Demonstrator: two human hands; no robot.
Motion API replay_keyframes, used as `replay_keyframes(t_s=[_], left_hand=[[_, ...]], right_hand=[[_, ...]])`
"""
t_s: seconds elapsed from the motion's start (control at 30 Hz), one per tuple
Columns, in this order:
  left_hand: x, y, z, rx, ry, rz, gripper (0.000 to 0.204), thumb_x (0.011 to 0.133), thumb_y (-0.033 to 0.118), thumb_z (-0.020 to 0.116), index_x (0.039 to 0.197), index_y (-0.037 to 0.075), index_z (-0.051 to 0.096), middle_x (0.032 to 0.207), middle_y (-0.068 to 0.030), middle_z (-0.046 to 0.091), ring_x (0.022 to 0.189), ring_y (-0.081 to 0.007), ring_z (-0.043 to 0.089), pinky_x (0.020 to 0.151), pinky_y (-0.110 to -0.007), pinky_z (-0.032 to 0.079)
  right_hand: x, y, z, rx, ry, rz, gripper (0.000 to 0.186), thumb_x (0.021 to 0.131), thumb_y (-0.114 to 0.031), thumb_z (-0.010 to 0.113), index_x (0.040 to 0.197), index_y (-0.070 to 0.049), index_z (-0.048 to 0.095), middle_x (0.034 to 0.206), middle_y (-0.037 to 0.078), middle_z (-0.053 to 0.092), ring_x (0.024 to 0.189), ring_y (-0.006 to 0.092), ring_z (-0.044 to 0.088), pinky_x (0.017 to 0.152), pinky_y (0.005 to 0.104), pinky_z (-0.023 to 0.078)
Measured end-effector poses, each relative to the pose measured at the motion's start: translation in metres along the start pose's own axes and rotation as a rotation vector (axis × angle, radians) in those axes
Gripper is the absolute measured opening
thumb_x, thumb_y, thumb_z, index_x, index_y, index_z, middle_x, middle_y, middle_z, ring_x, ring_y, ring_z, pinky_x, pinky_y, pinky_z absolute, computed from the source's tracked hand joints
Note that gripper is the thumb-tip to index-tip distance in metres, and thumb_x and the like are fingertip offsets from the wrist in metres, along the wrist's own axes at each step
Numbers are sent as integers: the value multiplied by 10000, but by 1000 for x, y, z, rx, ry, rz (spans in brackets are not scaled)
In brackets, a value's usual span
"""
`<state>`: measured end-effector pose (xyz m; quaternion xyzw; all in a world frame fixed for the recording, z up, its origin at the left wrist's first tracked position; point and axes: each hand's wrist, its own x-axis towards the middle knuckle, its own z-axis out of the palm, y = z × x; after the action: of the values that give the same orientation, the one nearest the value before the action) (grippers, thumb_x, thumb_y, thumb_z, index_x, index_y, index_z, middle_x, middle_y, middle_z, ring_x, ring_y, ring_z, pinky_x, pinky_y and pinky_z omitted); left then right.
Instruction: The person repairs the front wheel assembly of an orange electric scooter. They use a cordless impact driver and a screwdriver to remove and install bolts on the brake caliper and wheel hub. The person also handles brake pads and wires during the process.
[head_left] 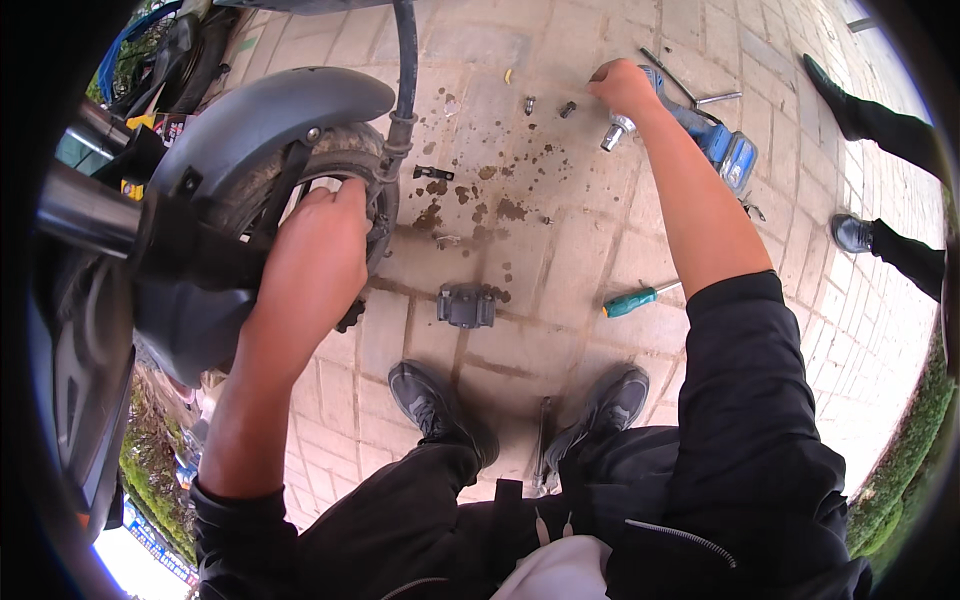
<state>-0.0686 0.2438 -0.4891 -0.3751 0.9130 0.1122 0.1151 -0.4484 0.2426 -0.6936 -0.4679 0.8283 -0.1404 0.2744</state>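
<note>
At the front wheel (383, 215) of a dark scooter, my left hand (320, 225) has its fingers curled in by the wheel's side; what they grip is hidden. A grey mudguard (260, 110) arches over that wheel. My right hand (622, 88) is stretched out to the far right with bent fingers pressed together, and anything in them is too small to make out. Under my right wrist lies a blue cordless impact wrench (697, 125), its silver socket (615, 133) pointing toward me. Two small dark metal parts, a bolt-like piece (530, 104) and a short cylinder (568, 109), lie left of that hand.
A brake caliper (466, 307) sits on the paving before my shoes. Nearer my right forearm is a green-handled screwdriver (632, 301). A black clip-like part (433, 173) lies among dark wet stains. A bent-handled wrench (670, 78) rests beyond the impact wrench. Another person's shoes (852, 233) stand far right.
</note>
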Motion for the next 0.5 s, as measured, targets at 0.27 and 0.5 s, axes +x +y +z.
replay_keyframes(t_s=[0.27,0.5], left_hand=[[0,4,1,26,63,10,182,833,-8,567,1008,-53,549,841,-224,599,857,-382,575,763,-442,467],[-1,0,2,-53,8,-58,232,842,-7,558,1068,-54,541,894,-238,585,856,-404,567,756,-460,459]], right_hand=[[13,-21,26,-100,-185,185,225,781,-200,636,865,0,698,867,169,702,809,297,691,767,372,547],[19,-20,22,-92,-190,184,173,750,-161,613,800,-19,699,787,143,705,779,298,694,728,380,552]])
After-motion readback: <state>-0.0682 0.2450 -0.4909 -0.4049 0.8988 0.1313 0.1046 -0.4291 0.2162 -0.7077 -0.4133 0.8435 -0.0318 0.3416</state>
